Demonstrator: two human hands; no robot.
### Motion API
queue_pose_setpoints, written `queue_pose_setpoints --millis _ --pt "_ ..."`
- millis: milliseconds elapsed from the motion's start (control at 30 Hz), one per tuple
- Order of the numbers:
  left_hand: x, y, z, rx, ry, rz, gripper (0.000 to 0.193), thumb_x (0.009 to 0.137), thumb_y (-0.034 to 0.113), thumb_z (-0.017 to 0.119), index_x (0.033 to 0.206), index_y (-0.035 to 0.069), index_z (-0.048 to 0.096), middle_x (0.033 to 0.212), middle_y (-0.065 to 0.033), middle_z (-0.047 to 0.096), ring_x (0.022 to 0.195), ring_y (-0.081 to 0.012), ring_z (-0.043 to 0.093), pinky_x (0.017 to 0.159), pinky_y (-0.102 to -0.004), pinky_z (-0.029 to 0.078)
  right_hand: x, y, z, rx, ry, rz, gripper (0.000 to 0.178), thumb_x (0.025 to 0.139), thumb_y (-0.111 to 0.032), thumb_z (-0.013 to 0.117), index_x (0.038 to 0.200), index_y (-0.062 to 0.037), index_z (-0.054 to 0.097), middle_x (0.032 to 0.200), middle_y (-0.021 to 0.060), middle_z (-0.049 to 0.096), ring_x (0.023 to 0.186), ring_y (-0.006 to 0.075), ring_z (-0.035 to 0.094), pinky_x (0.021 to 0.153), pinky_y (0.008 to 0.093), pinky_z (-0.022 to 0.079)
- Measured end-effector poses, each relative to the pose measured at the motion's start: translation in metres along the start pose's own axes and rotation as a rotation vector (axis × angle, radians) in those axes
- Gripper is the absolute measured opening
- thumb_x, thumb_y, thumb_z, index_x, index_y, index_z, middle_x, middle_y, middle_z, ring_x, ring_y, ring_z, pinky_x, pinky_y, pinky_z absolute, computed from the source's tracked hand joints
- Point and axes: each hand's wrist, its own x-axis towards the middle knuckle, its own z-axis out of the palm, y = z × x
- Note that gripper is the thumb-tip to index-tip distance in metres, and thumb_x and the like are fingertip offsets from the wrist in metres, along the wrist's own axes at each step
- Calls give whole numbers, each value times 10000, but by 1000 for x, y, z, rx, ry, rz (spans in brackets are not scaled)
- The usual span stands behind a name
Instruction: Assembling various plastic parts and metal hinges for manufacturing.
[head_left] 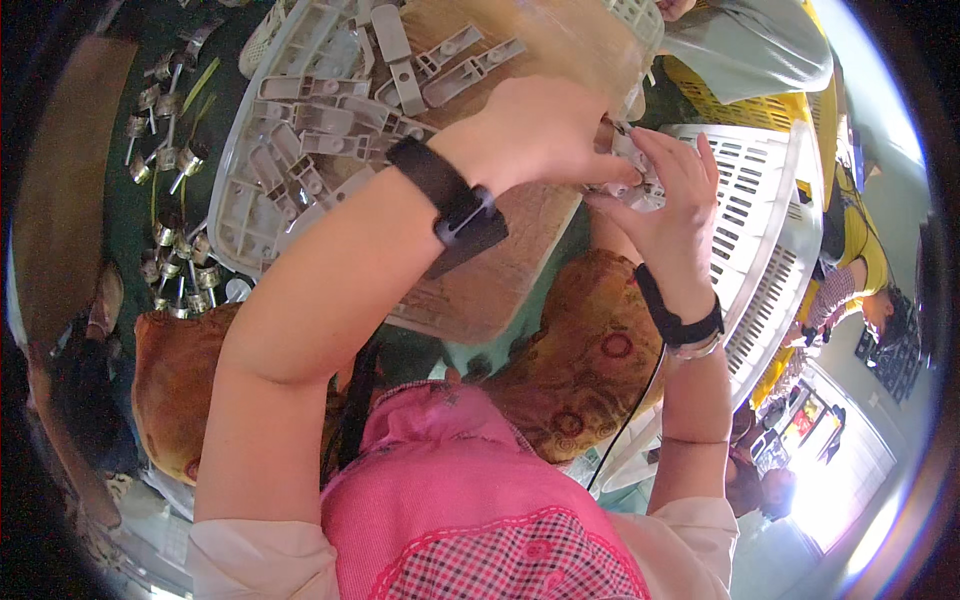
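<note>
Small whitish plastic piece (650, 187), partly hidden, sits between the left hand (545, 130) and right hand (675, 225), near the white slotted plastic basket (772, 205) — both pinch it with fingertips, apparently for steadiness.

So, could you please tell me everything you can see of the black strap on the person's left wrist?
The black strap is a wide, dull-looking band, perhaps fabric, wrapped around just behind the left hand. It runs at a slant in the picture. At its lower right it meets a thicker, blocky black part with a pale glint on it. The band lies against bare skin; its far side is hidden.
</note>
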Motion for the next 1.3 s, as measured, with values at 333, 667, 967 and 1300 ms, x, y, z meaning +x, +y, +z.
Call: queue_pose_setpoints --millis 333,667,967,1300 --pt "-15 -6 -4 -103 250 -31 858 668 560 701 1172 -85 443 878 -279 625 843 -407 626 745 -435 503 38 10 -15 123 -234 10 501 515 -257 831 933 -38 661 876 86 642 847 255 618 1038 464 323" --pt "-8 -6 -7 -96 205 -3 697 722 476 682 1085 -84 480 888 -266 625 851 -408 617 752 -450 495 48 21 -16 213 -308 143 549 498 -277 844 910 31 654 828 136 642 762 261 633 726 317 481" --pt "-2 -9 -11 -115 160 24 776 766 489 646 1204 -119 443 931 -273 621 906 -406 605 795 -433 486 62 28 -21 302 -394 166 553 520 -313 848 900 45 665 853 134 669 782 205 636 745 298 481" --pt "10 -14 -6 -73 253 95 754 769 506 651 1197 -83 455 1021 -284 571 989 -425 545 847 -450 452 82 65 -13 393 -591 254 509 637 -327 787 945 60 666 830 111 668 789 144 606 750 279 472"
